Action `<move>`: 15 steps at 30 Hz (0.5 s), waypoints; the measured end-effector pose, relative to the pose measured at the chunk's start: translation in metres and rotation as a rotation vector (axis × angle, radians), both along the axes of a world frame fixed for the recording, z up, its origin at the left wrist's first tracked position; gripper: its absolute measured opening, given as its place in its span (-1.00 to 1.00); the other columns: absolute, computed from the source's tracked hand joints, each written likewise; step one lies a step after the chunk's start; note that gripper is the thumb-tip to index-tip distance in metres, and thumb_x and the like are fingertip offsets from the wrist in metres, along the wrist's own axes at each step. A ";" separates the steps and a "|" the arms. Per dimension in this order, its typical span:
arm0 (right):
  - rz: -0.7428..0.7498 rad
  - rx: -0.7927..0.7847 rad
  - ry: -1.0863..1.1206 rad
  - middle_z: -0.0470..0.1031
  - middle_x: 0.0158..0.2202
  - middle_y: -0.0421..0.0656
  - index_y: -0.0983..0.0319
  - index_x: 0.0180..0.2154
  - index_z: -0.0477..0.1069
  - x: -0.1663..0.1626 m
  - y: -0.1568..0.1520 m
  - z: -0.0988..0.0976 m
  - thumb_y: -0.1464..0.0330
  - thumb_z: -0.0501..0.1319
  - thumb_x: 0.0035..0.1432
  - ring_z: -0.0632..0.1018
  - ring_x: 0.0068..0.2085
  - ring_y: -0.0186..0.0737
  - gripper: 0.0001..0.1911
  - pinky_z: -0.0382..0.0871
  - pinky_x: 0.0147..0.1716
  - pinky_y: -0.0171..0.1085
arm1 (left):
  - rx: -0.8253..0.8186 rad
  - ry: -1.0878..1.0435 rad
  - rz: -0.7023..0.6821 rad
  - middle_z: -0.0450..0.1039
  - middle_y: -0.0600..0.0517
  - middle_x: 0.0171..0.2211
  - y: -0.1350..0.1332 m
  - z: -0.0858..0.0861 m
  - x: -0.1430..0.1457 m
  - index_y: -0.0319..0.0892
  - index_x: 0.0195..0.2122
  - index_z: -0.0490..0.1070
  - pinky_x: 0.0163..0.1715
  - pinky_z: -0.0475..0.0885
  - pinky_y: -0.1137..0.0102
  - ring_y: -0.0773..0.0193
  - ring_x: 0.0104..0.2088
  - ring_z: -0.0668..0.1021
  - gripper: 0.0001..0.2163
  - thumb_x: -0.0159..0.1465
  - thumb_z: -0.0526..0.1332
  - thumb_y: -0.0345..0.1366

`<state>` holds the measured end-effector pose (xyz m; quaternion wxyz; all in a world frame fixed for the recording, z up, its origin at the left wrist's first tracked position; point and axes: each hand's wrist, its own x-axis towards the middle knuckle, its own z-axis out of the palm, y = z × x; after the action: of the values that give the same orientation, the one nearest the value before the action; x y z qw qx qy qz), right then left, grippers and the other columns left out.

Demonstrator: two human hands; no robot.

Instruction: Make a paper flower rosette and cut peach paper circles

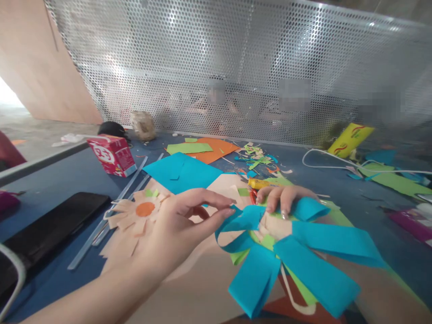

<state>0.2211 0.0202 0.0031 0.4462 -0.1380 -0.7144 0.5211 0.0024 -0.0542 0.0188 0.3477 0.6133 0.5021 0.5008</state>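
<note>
My left hand [189,220] pinches the end of a blue paper strip [232,218] between thumb and forefinger. That strip curls out from the left side of a paper flower [313,238] with several wide, looped blue petals. At the flower's far side my right hand [286,198] grips it, fingertips on its pale centre [275,225]; the thumb is hidden. Green paper pieces show between and under the petals. Left of my hands lies a second paper flower [137,216], in pale peach strips with an orange round centre [145,209].
Blue paper [182,173], orange paper [216,148] and a heap of scraps [258,157] lie behind. On the left are clear sticks [110,216], a black phone [50,229] and a red box [111,155]. A perforated metal panel [216,67] borders the table's back. A white cable [337,166] runs right.
</note>
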 end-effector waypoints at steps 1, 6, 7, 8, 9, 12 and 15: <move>-0.018 -0.018 -0.007 0.49 -0.49 -0.20 0.05 -0.53 0.47 0.000 -0.002 0.001 0.18 0.37 -0.16 0.48 -0.24 -0.12 -0.86 0.32 -0.14 -0.12 | -0.014 -0.006 -0.001 0.54 0.00 -0.34 0.000 0.000 0.000 -0.15 -0.39 0.49 -0.43 0.44 0.44 0.23 -0.33 0.54 -0.87 0.09 0.27 -0.23; -0.031 -0.104 0.024 0.46 -0.55 -0.19 0.06 -0.57 0.46 -0.002 0.000 0.003 0.08 0.34 -0.17 0.48 -0.33 -0.14 -0.78 0.35 -0.22 -0.14 | -0.025 -0.064 -0.036 0.49 0.02 -0.17 0.000 0.002 0.000 -0.12 -0.21 0.44 -0.42 0.46 0.46 0.30 -0.34 0.53 -0.83 0.17 0.18 -0.30; 0.000 -0.100 0.042 0.45 -0.58 -0.20 0.06 -0.59 0.45 -0.003 0.004 0.003 0.06 0.33 -0.18 0.48 -0.36 -0.16 -0.75 0.35 -0.27 -0.15 | -0.025 -0.068 -0.068 0.46 0.02 -0.11 0.000 0.003 0.000 -0.10 -0.18 0.43 -0.41 0.47 0.47 0.32 -0.33 0.53 -0.82 0.19 0.16 -0.33; 0.030 -0.095 0.063 0.43 -0.60 -0.21 0.06 -0.61 0.44 -0.003 0.008 0.002 0.04 0.33 -0.20 0.48 -0.39 -0.17 -0.74 0.36 -0.31 -0.17 | -0.030 -0.067 -0.107 0.43 0.02 -0.06 0.000 0.004 -0.001 -0.09 -0.17 0.43 -0.39 0.47 0.47 0.32 -0.31 0.53 -0.80 0.19 0.14 -0.37; 0.063 -0.091 0.079 0.41 -0.63 -0.22 0.07 -0.63 0.42 -0.003 0.012 0.001 0.03 0.33 -0.22 0.47 -0.43 -0.19 -0.72 0.36 -0.35 -0.18 | -0.039 -0.063 -0.150 0.42 0.03 -0.05 0.000 0.005 -0.002 -0.09 -0.17 0.44 -0.40 0.48 0.47 0.32 -0.31 0.53 -0.79 0.19 0.12 -0.40; 0.048 -0.142 0.139 0.33 -0.70 -0.26 0.08 -0.70 0.32 -0.001 0.019 -0.001 -0.01 0.31 -0.26 0.42 -0.55 -0.26 -0.64 0.35 -0.45 -0.22 | -0.102 -0.060 -0.284 0.46 0.02 -0.12 0.001 0.007 -0.004 -0.11 -0.23 0.48 -0.51 0.47 0.52 0.32 -0.35 0.53 -0.77 0.17 0.10 -0.47; -0.081 -0.263 0.173 0.34 -0.67 -0.28 0.07 -0.65 0.34 0.003 0.016 -0.002 0.00 0.35 -0.32 0.39 -0.57 -0.29 -0.66 0.33 -0.50 -0.24 | -0.201 -0.097 -0.406 0.49 0.01 -0.17 0.006 0.005 -0.006 -0.12 -0.27 0.50 -0.62 0.43 0.57 0.29 -0.34 0.54 -0.76 0.13 0.12 -0.51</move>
<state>0.2238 0.0360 0.0007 0.5049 -0.1785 -0.5927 0.6016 -0.0041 -0.0478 0.0242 0.5244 0.6394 0.3983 0.3969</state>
